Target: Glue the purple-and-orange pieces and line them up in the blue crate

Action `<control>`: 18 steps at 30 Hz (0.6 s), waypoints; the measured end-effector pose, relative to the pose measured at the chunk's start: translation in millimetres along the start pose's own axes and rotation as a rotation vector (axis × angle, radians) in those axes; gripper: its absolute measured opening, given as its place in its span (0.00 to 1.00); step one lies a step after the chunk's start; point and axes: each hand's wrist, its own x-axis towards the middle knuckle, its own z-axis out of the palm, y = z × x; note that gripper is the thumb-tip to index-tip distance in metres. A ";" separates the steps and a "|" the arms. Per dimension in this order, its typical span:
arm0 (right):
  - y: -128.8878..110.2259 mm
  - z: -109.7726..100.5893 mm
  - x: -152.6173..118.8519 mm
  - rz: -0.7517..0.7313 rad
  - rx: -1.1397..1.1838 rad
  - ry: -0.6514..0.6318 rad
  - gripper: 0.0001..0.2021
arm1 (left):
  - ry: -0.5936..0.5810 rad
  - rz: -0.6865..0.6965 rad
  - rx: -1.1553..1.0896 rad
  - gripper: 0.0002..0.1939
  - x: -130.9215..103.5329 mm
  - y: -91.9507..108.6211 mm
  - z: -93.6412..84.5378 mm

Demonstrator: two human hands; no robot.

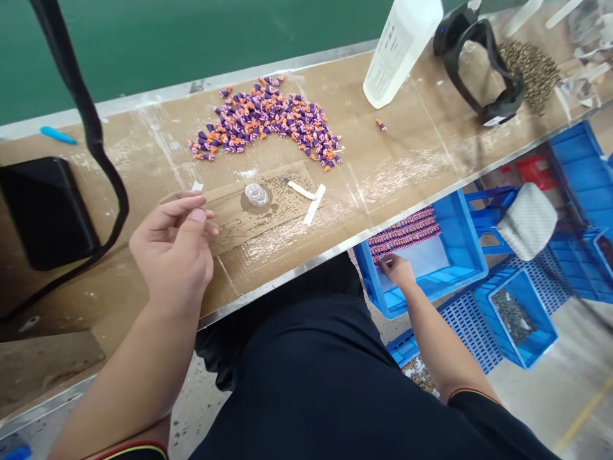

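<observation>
My left hand [179,239] is raised over the bench at the left end of a speckled cardboard strip [292,211]. Its thumb and index finger are pinched, with a small white piece [196,186] showing just above the fingertips. Down to the right, my right hand [396,269] reaches into a blue crate [460,255], its closed fingers at the edge of the rows of small purple and pink pieces [407,231]. On the cardboard lie a small clear round container [257,195] and a white-handled tool with a dark tip [301,190], touching a white strip [315,205].
Many purple and orange figures [268,115] form an arc behind the cardboard. A white bottle [400,54], a black frame-shaped device [479,70] and a pile of tiny parts [534,73] stand rightward. A black phone [50,211] and black cable [96,137] are at left.
</observation>
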 end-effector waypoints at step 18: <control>-2.2 -8.9 -1.2 0.084 0.049 0.041 0.10 | 0.002 0.004 0.036 0.11 -1.2 16.8 3.2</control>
